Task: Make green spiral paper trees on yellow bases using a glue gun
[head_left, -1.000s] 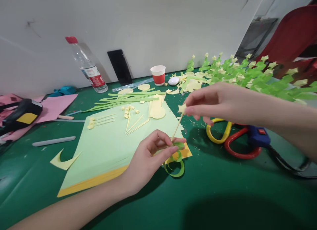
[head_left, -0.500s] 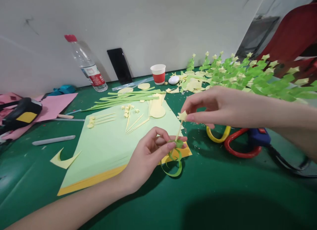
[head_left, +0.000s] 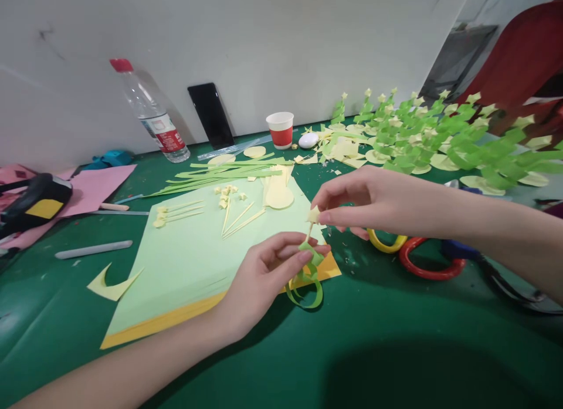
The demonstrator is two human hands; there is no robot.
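My left hand (head_left: 264, 280) is closed in a pinch on a curled green paper strip (head_left: 308, 283) wound round the lower end of a thin wooden stick (head_left: 309, 232). My right hand (head_left: 373, 200) pinches the stick's top, where a small pale yellow paper star (head_left: 314, 215) sits. Both hands hover just above the near right corner of a stack of light green and yellow paper sheets (head_left: 189, 262) on the green table (head_left: 396, 350). Only a short piece of stick shows between the two hands.
On the sheets lie more star-tipped sticks (head_left: 176, 214), loose stars (head_left: 227, 195) and green strips (head_left: 220, 173). Yellow and red scissor handles (head_left: 413, 253) lie under my right wrist. Finished green stems (head_left: 440, 139) stand at the back right. A water bottle (head_left: 152, 115), phone (head_left: 211, 115), red cup (head_left: 280, 129) and pink paper (head_left: 97, 186) sit behind.
My right hand has come down and left toward my left hand, so less of the stick shows between them. The green strip's coil has tightened round the stick.
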